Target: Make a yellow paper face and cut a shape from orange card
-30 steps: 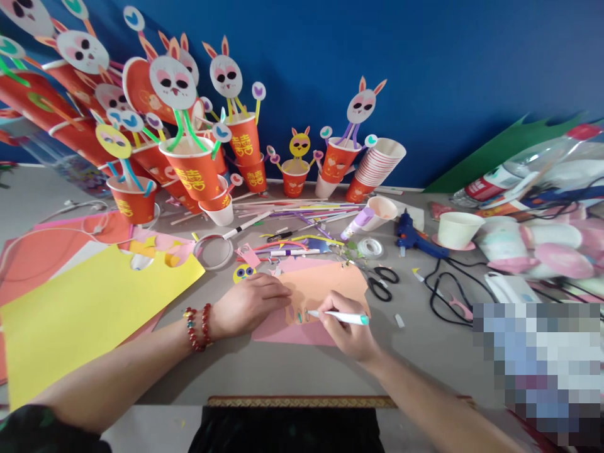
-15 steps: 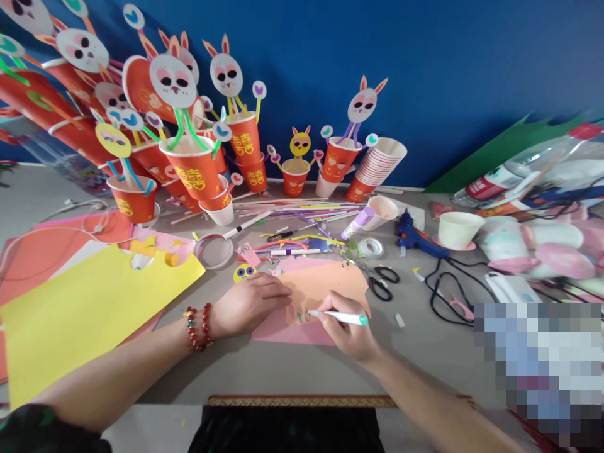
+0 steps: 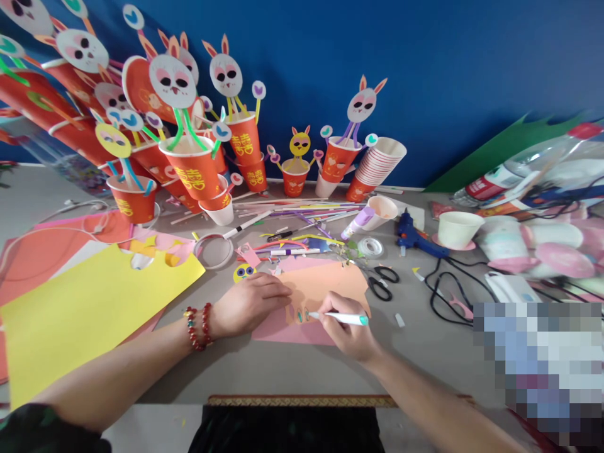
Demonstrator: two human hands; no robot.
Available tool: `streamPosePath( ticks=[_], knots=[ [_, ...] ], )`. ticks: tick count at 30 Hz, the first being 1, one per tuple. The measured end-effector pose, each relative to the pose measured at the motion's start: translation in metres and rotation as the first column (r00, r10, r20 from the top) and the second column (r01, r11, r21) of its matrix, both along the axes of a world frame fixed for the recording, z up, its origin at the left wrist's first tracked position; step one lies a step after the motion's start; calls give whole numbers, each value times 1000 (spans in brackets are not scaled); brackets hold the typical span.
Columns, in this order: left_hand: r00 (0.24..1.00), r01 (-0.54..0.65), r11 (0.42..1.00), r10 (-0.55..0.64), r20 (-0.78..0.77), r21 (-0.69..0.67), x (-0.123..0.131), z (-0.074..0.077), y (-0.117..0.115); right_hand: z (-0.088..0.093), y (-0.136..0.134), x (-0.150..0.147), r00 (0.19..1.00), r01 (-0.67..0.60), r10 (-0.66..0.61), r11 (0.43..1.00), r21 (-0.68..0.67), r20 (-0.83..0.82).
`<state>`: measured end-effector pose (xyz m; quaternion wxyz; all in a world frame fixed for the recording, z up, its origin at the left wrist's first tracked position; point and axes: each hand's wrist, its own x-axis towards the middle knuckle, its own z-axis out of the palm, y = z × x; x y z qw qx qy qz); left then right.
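Observation:
In my right hand [image 3: 348,328] I grip a white marker [image 3: 346,318] with a green end cap, its tip down on a sheet of orange paper [image 3: 325,283]. Small oval shapes with green colouring show along the sheet's lower edge, beside the tip. My left hand [image 3: 252,302] lies with its fingers stretched out across the sheet's left side. Beneath the orange sheet is a pink sheet [image 3: 302,335]. A yellow paper face [image 3: 244,272] with large eyes lies just beyond my left hand. Black-handled scissors [image 3: 383,283] rest at the sheet's right edge.
Red paper cups [image 3: 194,176] with rabbit figures crowd the back left. Yellow paper [image 3: 99,314] covers the left side. Coloured sticks, a tape roll [image 3: 370,247] and a glue stick [image 3: 357,223] lie beyond the sheets. A blue glue gun [image 3: 418,236] and its cable are at right.
Almost nothing differs. The marker tip stays by the same oval, and both hands hold their places.

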<state>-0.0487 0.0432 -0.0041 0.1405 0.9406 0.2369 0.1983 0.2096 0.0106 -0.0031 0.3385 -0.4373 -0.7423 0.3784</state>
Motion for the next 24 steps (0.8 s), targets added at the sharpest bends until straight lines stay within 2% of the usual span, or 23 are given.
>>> streamPosePath(
  ticks=[24],
  knots=[
    [1000, 4, 1000, -4, 15, 8, 0, 0, 1, 1, -1, 1, 999, -36, 36, 999, -33, -20]
  ],
)
